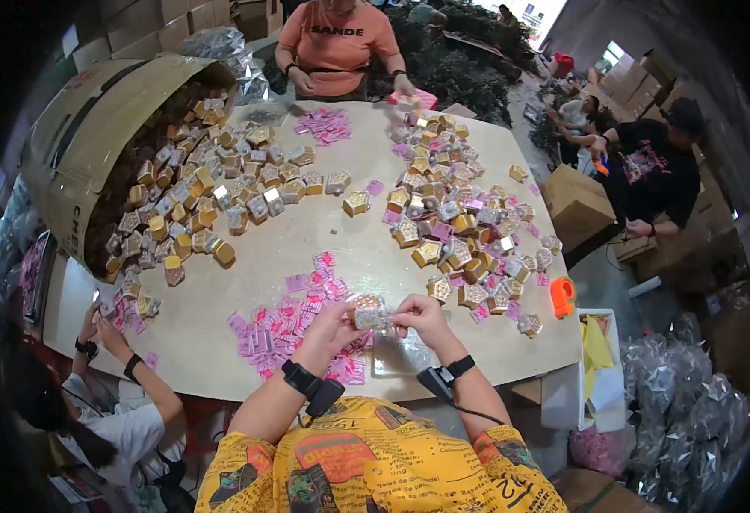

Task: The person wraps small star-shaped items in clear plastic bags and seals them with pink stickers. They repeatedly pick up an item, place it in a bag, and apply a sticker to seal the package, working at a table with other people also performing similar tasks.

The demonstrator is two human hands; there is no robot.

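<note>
Both the left hand (330,325) and right hand (422,315) are gripping a small silvery packet (370,315) above scattered pink rectangular labels (285,329) on the table (307,235).

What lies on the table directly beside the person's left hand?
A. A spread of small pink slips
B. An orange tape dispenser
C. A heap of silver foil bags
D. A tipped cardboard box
A: the pink slips lie scattered on the table right by the left hand, which shares a small shiny box with the right hand.
</note>
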